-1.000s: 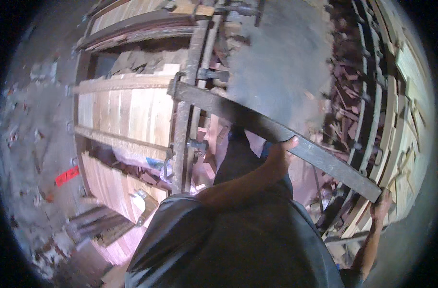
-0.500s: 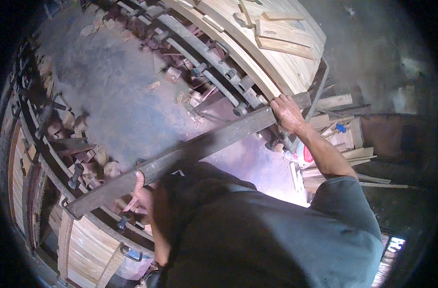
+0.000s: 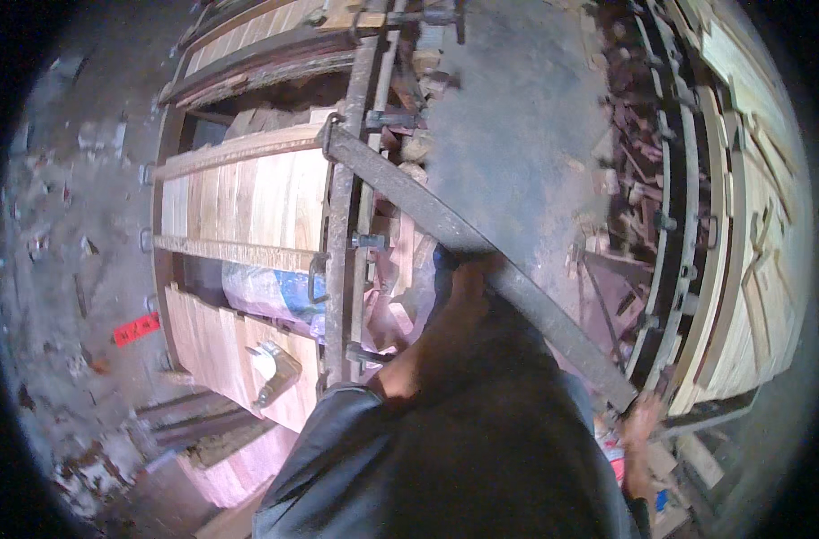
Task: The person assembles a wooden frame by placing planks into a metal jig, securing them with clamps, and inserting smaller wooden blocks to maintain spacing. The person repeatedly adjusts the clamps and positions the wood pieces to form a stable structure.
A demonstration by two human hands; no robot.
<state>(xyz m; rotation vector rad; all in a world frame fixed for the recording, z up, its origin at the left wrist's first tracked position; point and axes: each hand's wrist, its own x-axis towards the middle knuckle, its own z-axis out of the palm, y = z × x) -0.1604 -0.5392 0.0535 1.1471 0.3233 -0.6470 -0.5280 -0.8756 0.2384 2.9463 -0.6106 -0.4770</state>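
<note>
A long grey bar (image 3: pixel 409 196) slants across the aisle between two racks. Its far left end lies on the left rack's metal rail (image 3: pixel 342 216), beside a bent metal loop (image 3: pixel 328 135). At the bar's near right end, my right hand (image 3: pixel 641 418) is closed around it, close to the right rack. My left hand (image 3: pixel 474 271) reaches up to the middle of the bar from below; shadow and the bar hide its fingers. Glued wood-strip panels (image 3: pixel 256 202) lie in the left rack, just past the rail with its screw clamps (image 3: pixel 371 241).
The right rack carries pale wood panels (image 3: pixel 742 305) with loose pieces on top. Wood offcuts (image 3: pixel 629 171) litter the floor beneath it. A tape roll on a holder (image 3: pixel 274 368) sits on a left panel. A red strip (image 3: pixel 137 330) lies on the floor at far left.
My view has swung toward the left rack. The bar still spans both racks, with my right hand at its right end. My left hand now shows nearer the bar's middle.
</note>
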